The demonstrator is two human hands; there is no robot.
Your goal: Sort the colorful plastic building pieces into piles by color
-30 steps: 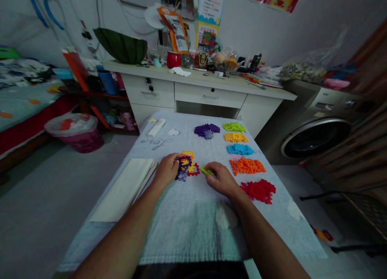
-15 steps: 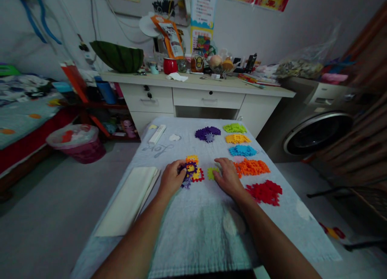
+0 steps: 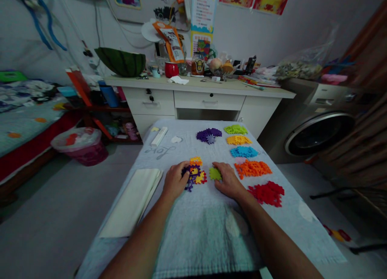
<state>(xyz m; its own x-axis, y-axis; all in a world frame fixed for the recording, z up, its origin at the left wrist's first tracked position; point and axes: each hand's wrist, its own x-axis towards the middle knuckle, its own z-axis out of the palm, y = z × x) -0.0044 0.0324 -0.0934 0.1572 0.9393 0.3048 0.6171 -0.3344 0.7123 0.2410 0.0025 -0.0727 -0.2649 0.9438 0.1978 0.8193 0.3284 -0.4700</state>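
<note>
Multicolour plastic tile cluster (image 3: 196, 175) was clamped in left hand (image 3: 175, 181) grip; right hand (image 3: 229, 181) grip on lime-green plastic tile (image 3: 215, 173) unclear; grey towel (image 3: 193, 230) read "Love".

We see the scene through a single camera worn on the head; it faces forward and down, along both forearms, onto a towel-covered table (image 3: 196, 234) close below us; the left hand (image 3: 175, 181) and right hand (image 3: 229, 183) lie near the middle of the frame; past the table's far edge we face a white desk (image 3: 208, 99) against the wall; a washing machine (image 3: 317, 130) sits at the right edge and a bed (image 3: 27, 121) at the left.
</note>
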